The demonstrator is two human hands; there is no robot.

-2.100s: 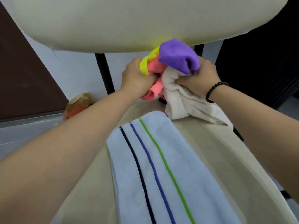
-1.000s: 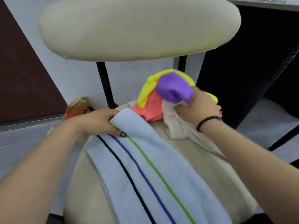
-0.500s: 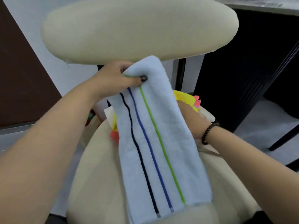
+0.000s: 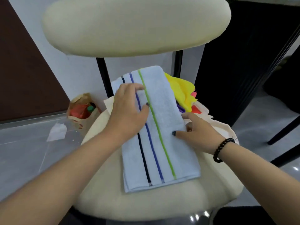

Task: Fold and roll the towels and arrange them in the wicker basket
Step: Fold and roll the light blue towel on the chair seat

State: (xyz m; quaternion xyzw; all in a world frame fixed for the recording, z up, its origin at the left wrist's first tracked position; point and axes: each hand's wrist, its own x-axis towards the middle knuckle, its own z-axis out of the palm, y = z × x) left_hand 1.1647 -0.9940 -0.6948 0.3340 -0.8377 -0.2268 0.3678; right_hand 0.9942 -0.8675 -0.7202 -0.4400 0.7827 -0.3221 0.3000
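1. A pale blue folded terry towel (image 4: 162,127) with three lengthwise stripes, black, blue and green, lies flat along the cream padded round chair seat (image 4: 203,192), which serves as landmark.
2. The left hand (image 4: 128,109) rests palm-down on the towel's far half, above the seat's middle, fingers spread and nearly straight, pressing the cloth and gripping nothing.
3. The right hand (image 4: 198,130) sits at the towel's right edge over the seat, thumb lying on the cloth and fingers tucked against that edge; whether they pinch it cannot be told.
4. Small bright cloths (image 4: 183,93), yellow, purple and orange-red, are bunched at the seat's far right, partly under the towel.
5. A brown paper bag (image 4: 81,108) stands on the floor left of the seat.
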